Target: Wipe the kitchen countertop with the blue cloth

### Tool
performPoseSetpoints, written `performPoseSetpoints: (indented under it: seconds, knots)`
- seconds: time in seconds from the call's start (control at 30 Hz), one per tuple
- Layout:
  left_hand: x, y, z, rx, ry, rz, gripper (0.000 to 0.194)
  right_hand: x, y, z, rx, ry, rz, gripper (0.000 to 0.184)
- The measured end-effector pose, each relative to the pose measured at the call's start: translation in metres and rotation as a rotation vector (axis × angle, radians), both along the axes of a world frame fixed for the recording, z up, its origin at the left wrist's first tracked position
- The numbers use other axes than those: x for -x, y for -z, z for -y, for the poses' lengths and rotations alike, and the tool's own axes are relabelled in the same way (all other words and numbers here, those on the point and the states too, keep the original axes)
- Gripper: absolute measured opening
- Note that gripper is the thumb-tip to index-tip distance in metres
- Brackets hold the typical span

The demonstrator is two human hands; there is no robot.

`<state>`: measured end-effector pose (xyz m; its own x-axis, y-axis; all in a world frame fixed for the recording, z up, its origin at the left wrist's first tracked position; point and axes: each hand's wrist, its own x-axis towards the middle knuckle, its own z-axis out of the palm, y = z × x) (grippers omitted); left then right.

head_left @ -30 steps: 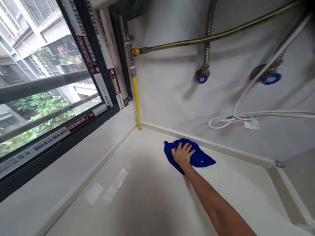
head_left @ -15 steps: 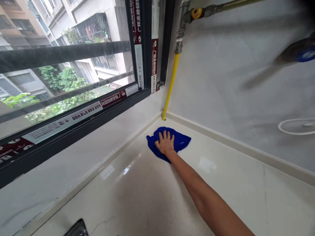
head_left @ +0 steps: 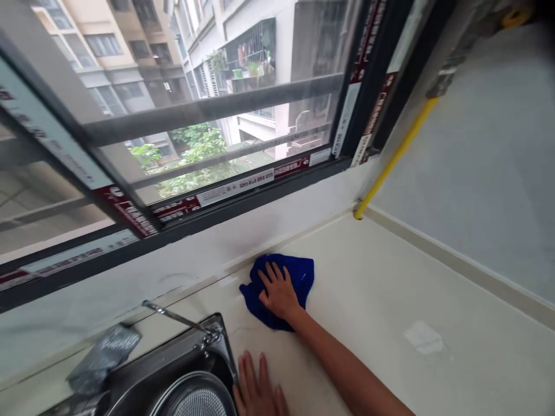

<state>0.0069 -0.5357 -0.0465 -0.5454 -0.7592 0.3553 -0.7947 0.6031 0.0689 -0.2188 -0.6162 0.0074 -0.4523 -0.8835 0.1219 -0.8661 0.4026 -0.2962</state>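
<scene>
A blue cloth (head_left: 303,276) lies spread on the glossy pale countertop (head_left: 368,300), close to the low ledge under the window. My right hand (head_left: 277,292) presses flat on it, fingers spread and palm down. At the bottom of the view my left hand (head_left: 256,393) rests on the counter just right of the sink's corner, its fingers stretched out and nothing in it. Part of that hand is cut off by the lower edge.
The steel sink (head_left: 224,341) has a faucet (head_left: 177,316) and a round perforated metal piece (head_left: 195,398) in it. Crumpled clear plastic wrap (head_left: 104,355) lies behind the sink. A yellow pipe (head_left: 396,159) enters the counter's back corner. The window frame (head_left: 260,199) runs above.
My right hand and the cloth have moved away from the yellow pipe's corner, leftward along the window side toward the sink. The view has turned left, and my left hand has come into sight.
</scene>
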Motion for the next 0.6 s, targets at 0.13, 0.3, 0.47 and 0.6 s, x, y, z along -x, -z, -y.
performPoseSetpoints:
  seconds: [0.13,0.3,0.47,0.6]
  knots:
    - [-0.003,-0.004,-0.001,-0.150,-0.038,-0.113,0.050,-0.037,-0.006,-0.005,0.015,-0.232,0.061,0.062]
    - [-0.004,-0.010,0.003,-0.406,-0.088,-0.274,0.053,-0.059,-0.008,-0.035,-0.027,-0.378,0.091,0.063]
    - [-0.006,-0.023,0.006,-0.512,-0.065,-0.446,0.056,-0.085,-0.007,-0.088,-0.059,-0.457,0.108,0.071]
    - [-0.010,-0.037,0.005,-0.599,-0.018,-0.542,0.060,-0.108,-0.008,-0.138,-0.075,-0.444,0.125,0.073]
